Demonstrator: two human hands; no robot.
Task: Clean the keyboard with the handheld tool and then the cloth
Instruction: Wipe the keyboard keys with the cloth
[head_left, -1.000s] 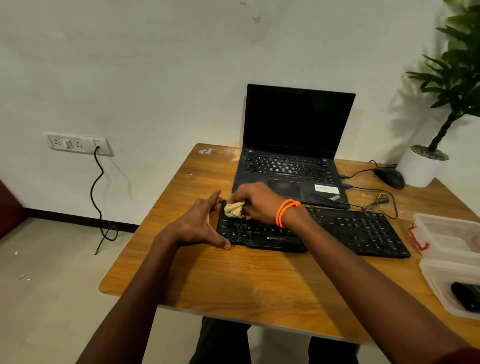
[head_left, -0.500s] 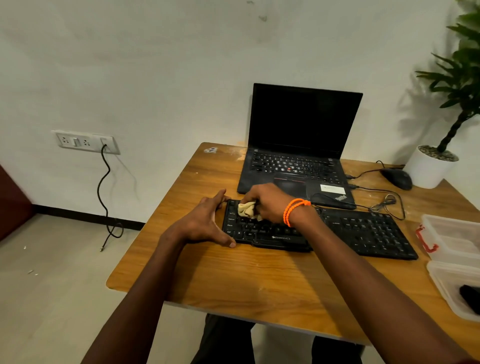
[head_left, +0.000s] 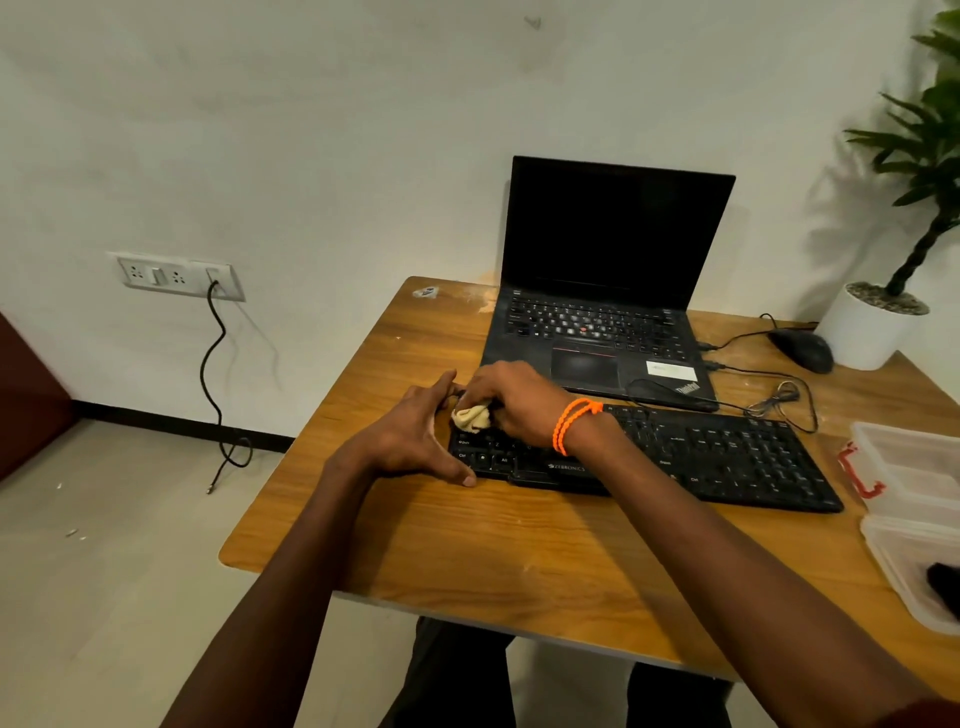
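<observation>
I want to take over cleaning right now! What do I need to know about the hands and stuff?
Right hand grips the bunched cream cloth and presses it on the keys at the left end of the black keyboard.
Left hand is open, braced against the keyboard's left edge, thumb by the front corner.
The keyboard lies on the wooden table, in front of the open laptop.
Done, it seems: wiping with the cloth is under way.
Left: wipe the rest of the keys toward the right end. I cannot tell how much is already wiped.
</observation>
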